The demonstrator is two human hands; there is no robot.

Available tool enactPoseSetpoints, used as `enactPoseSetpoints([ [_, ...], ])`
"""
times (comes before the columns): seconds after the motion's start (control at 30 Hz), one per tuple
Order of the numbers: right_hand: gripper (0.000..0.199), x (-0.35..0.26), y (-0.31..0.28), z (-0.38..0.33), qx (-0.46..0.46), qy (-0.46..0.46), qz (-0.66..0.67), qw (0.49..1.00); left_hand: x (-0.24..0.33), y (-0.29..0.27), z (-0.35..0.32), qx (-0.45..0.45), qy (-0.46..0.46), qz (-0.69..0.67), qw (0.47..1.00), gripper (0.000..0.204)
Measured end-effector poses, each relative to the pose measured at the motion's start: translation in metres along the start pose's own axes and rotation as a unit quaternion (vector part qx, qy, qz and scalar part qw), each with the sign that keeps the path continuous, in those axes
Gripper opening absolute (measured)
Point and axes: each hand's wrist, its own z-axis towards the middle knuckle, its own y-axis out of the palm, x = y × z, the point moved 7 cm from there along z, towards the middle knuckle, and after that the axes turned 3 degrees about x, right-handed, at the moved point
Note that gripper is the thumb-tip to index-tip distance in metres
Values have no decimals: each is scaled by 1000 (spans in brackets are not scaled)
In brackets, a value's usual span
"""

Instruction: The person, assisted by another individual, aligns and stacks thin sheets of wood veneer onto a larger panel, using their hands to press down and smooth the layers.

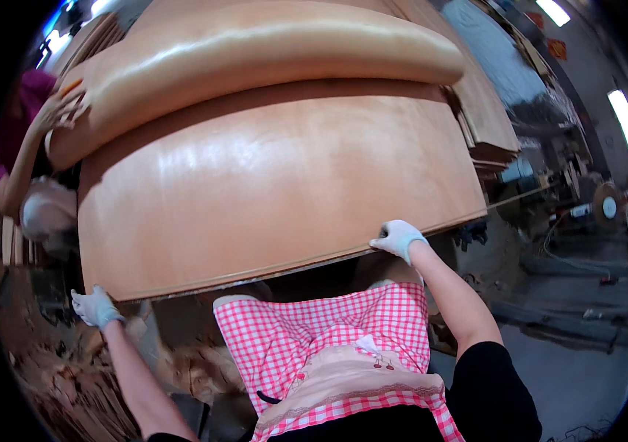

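Note:
A broad, smooth, light-brown wood veneer sheet (pixel 277 184) lies flat in front of me, its near edge facing my body. My left hand (pixel 95 306), in a white glove, is closed at the sheet's near left corner; its gripping fingers are partly hidden. Further right along the same edge, my right hand (pixel 401 239), also gloved in white, pinches the rim with curled fingers. Beyond the flat area, a large veneer sheet (pixel 255 55) is bent over in a long rounded roll. A co-worker's hand (pixel 64 109) rests on the roll's left end.
At the left stands the co-worker in a purple top (pixel 12 140). More stacked sheets (pixel 487 121) lie at the right, near machinery (pixel 579 250) on the floor. Torn veneer scraps (pixel 71 383) are heaped at lower left. My pink checked apron (pixel 329 317) hangs close to the near edge.

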Motion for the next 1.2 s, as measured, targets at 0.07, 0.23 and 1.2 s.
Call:
enactPoseSetpoints([
  [0.07, 51, -9, 9, 5, 5, -26, -2, 1000, 58, 0, -62, -11, 155, -220, 963, 58],
  [0.23, 53, -12, 11, 5, 13, -26, -17, 999, 257, -97, -409, -246, 532, -246, 772, 83],
  [1.2, 29, 381, -71, -6, 481, 180, 392, 763, 299, -120, -483, -284, 550, -256, 743, 83],
])
